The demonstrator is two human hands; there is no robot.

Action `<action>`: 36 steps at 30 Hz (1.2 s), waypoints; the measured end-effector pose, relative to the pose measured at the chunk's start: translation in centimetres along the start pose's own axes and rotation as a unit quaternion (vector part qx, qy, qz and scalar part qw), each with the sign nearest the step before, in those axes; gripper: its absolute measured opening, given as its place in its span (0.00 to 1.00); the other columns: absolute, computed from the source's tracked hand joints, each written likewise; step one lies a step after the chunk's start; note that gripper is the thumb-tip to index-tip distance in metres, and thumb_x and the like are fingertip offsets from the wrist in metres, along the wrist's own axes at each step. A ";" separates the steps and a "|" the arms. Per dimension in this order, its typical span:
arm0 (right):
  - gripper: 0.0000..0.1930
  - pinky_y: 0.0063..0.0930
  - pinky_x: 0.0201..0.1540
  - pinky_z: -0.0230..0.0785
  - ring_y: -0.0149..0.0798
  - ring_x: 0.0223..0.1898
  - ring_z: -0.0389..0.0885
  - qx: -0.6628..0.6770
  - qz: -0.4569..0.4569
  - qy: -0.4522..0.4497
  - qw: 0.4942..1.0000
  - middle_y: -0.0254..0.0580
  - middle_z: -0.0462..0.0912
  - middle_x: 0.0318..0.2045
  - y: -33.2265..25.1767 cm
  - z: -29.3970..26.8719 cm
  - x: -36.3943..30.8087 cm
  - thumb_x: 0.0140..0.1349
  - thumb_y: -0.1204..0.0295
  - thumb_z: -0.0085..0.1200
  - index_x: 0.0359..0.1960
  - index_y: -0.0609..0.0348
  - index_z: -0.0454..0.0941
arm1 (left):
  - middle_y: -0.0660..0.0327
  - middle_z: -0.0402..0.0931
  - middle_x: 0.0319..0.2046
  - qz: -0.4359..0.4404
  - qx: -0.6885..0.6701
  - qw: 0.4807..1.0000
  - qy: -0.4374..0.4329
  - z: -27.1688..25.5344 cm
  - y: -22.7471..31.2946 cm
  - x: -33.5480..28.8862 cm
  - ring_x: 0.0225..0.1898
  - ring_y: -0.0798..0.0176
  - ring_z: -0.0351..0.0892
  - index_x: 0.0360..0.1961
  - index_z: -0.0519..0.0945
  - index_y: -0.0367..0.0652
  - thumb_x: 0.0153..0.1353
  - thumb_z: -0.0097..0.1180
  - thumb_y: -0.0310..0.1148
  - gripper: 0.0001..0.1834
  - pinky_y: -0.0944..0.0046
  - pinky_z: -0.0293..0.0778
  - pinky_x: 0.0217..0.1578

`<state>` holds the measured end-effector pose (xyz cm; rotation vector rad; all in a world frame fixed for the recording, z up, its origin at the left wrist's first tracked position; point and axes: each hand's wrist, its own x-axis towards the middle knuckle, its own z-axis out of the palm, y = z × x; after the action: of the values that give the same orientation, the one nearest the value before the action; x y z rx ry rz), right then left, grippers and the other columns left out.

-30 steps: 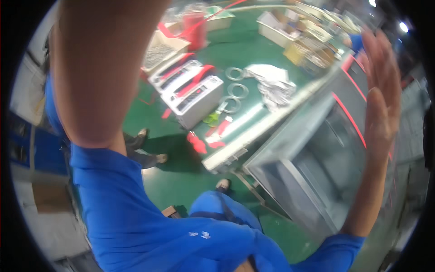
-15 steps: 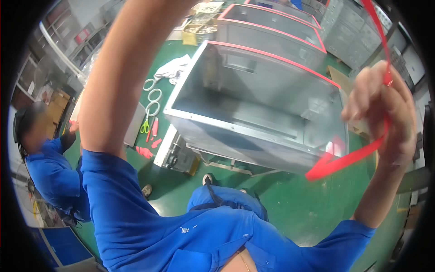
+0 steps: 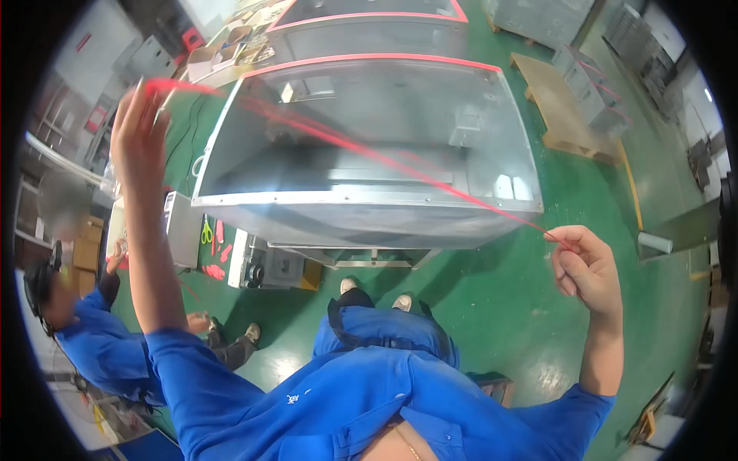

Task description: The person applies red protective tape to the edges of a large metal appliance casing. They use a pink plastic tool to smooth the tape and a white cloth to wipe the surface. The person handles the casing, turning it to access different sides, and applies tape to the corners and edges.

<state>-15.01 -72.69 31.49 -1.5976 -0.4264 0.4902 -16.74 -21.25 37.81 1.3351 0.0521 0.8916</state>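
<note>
A long red strip (image 3: 369,156) is stretched slantwise between my two hands, over an open grey metal cabinet (image 3: 361,217). My left hand (image 3: 141,123), raised at the far left, has its fingers closed on the strip's upper end; that end is smeared by motion. To the right of the cabinet's near corner, my right hand (image 3: 586,265) pinches the lower end between thumb and fingers. Red edging (image 3: 384,57) runs along the cabinet's far rim. Its near rim is bare metal. Whether the strip touches the cabinet anywhere, I cannot tell.
Another red-edged cabinet (image 3: 369,40) stands behind. At left are green-handled scissors (image 3: 206,230), red scraps (image 3: 214,271) and a grey device (image 3: 257,265). A person in blue (image 3: 108,338) works nearby. A wooden pallet (image 3: 565,115) lies on the green floor to the right.
My left hand has come down into view at the left. My right hand has moved lower. The strip, loose and folded before, now runs straight across the cabinet.
</note>
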 end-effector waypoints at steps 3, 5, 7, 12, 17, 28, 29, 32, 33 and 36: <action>0.14 0.14 0.20 0.60 0.23 0.17 0.68 -0.048 -0.004 0.012 0.999 0.37 0.74 0.21 1.4 -2.7 -0.5 0.61 0.72 0.46 0.46 0.65 0.69 | 0.61 0.72 0.36 -0.023 0.028 0.999 -0.041 -5.9 -2.3 0.0 0.36 0.70 0.72 0.42 0.73 0.37 0.59 0.49 0.28 0.11 0.72 0.67 0.34; 0.12 0.17 0.22 0.64 0.26 0.18 0.72 -0.039 0.011 0.038 0.998 0.41 0.76 0.22 0.9 -2.9 -0.2 0.61 0.72 0.45 0.43 0.65 0.70 | 0.60 0.71 0.37 0.132 0.314 0.934 -0.109 -8.8 -3.1 -0.6 0.35 0.69 0.71 0.43 0.73 0.38 0.56 0.51 0.24 0.12 0.71 0.67 0.32; 0.10 0.18 0.23 0.65 0.27 0.18 0.72 -0.032 0.018 0.073 0.997 0.41 0.76 0.22 1.0 -3.5 0.3 0.61 0.72 0.45 0.40 0.65 0.70 | 0.55 0.70 0.39 0.265 0.542 0.788 -0.126 -8.9 -3.8 -2.1 0.36 0.63 0.72 0.47 0.73 0.42 0.50 0.50 0.15 0.21 0.70 0.70 0.33; 0.07 0.17 0.23 0.67 0.26 0.23 0.73 -0.096 -0.010 0.163 0.982 0.34 0.74 0.21 0.9 -3.2 2.9 0.59 0.71 0.48 0.34 0.62 0.71 | 0.57 0.70 0.40 0.233 0.527 0.806 -0.133 -12.1 -6.5 -2.6 0.35 0.68 0.70 0.46 0.71 0.36 0.53 0.50 0.19 0.17 0.72 0.69 0.31; 0.08 0.17 0.25 0.67 0.24 0.23 0.72 -0.092 0.072 0.164 0.979 0.33 0.75 0.22 1.0 -4.1 5.0 0.56 0.70 0.53 0.34 0.61 0.74 | 0.69 0.68 0.27 -0.126 0.141 0.981 -0.030 -12.7 -7.2 -3.3 0.27 0.79 0.64 0.34 0.72 0.41 0.59 0.50 0.30 0.05 0.77 0.60 0.22; 0.08 0.20 0.25 0.68 0.28 0.23 0.74 -0.107 0.111 0.192 0.969 0.39 0.77 0.23 2.2 -3.9 6.2 0.54 0.71 0.54 0.29 0.64 0.72 | 0.72 0.66 0.20 -0.193 0.205 0.959 0.035 -11.5 -7.1 -5.3 0.18 0.82 0.60 0.27 0.71 0.45 0.57 0.53 0.31 0.05 0.81 0.51 0.15; 0.08 0.20 0.24 0.68 0.28 0.23 0.74 -0.100 0.114 0.191 0.970 0.39 0.76 0.23 2.2 -3.9 6.3 0.54 0.71 0.54 0.29 0.64 0.72 | 0.73 0.66 0.19 -0.197 0.206 0.958 0.035 -11.9 -7.2 -5.2 0.17 0.82 0.59 0.27 0.71 0.45 0.57 0.53 0.30 0.05 0.81 0.51 0.14; 0.08 0.20 0.24 0.68 0.28 0.23 0.74 -0.089 0.126 0.191 0.969 0.39 0.76 0.23 2.0 -3.9 6.4 0.54 0.70 0.53 0.29 0.64 0.73 | 0.73 0.65 0.17 -0.197 0.205 0.959 0.016 -12.3 -7.2 -5.0 0.15 0.83 0.57 0.25 0.72 0.45 0.56 0.54 0.30 0.05 0.81 0.48 0.13; 0.08 0.20 0.24 0.68 0.28 0.23 0.74 -0.092 0.134 0.192 0.968 0.39 0.76 0.23 2.1 -3.9 6.4 0.54 0.70 0.53 0.29 0.63 0.73 | 0.73 0.65 0.17 -0.198 0.204 0.959 0.019 -12.5 -7.4 -5.0 0.14 0.83 0.57 0.25 0.72 0.45 0.56 0.54 0.29 0.05 0.81 0.48 0.13; 0.07 0.19 0.23 0.66 0.26 0.23 0.73 -0.102 0.147 0.184 0.966 0.36 0.76 0.23 2.2 -4.1 6.4 0.54 0.70 0.54 0.28 0.62 0.73 | 0.73 0.65 0.17 -0.209 0.192 0.958 0.030 -13.2 -7.8 -4.9 0.14 0.83 0.56 0.25 0.72 0.45 0.55 0.54 0.29 0.04 0.82 0.47 0.12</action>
<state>-7.43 -72.75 29.19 -1.9188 0.0474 0.3668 -22.69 -13.08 25.31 1.5776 0.5596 0.5740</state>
